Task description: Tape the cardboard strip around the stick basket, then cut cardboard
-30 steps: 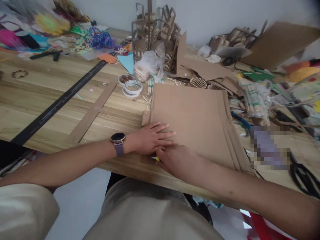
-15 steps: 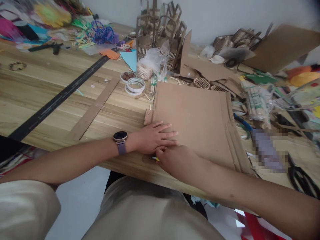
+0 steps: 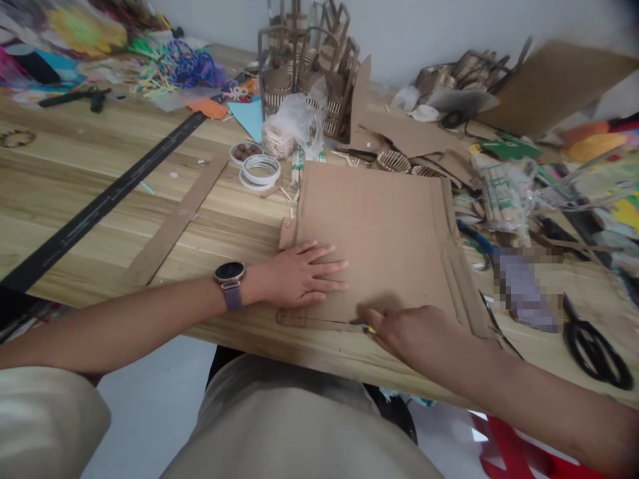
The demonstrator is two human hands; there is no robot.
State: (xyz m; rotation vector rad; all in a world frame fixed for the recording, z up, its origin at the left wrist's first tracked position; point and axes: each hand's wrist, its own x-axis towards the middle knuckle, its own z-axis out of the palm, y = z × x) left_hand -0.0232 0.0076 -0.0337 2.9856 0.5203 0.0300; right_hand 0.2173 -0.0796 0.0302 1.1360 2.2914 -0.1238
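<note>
Pressing cardboard, left hand lies flat, fingers spread; right hand has fingers clamped on yellow cutter at cardboard's near edge.

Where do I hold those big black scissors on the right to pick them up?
Probably best by the wide loops of the scissors, coming from the near side. The loops lie toward you and give fingers room, while the narrow end points away.

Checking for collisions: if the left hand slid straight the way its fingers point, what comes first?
Likely the creased right side of the cardboard under the left hand; crease height is unclear.
</note>
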